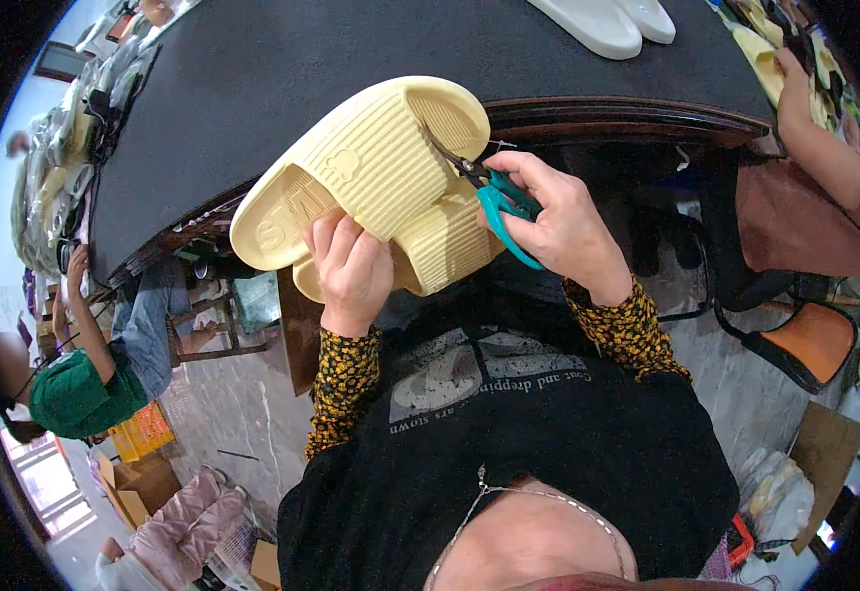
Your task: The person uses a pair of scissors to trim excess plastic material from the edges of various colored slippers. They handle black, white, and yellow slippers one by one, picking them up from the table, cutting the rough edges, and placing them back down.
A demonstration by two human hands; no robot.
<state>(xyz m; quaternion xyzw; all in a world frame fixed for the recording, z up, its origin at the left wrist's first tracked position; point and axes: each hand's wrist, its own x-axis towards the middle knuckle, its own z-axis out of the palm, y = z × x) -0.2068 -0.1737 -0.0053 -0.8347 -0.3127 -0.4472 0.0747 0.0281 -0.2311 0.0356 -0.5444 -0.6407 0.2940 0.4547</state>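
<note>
A pair of pale yellow slide slippers [376,163] is held up over the near edge of the dark table, one slipper overlapping the other. My left hand [353,264] is closed on them, its fingers hooked at the strap opening of the upper slipper. In my right hand [563,219] is a pair of scissors [505,209] with teal handles and dark blades. The blade tips reach the strap's edge near the slipper's far-right opening. Whether the blades touch the strap, I cannot tell.
A pair of white slippers [607,25] lies at the table's [282,64] far side. To the left, a person in a green shirt [80,394] works beside bagged goods [61,187]. Another person's arm [824,138] reaches over slippers at right. An orange-seated chair [809,345] stands below.
</note>
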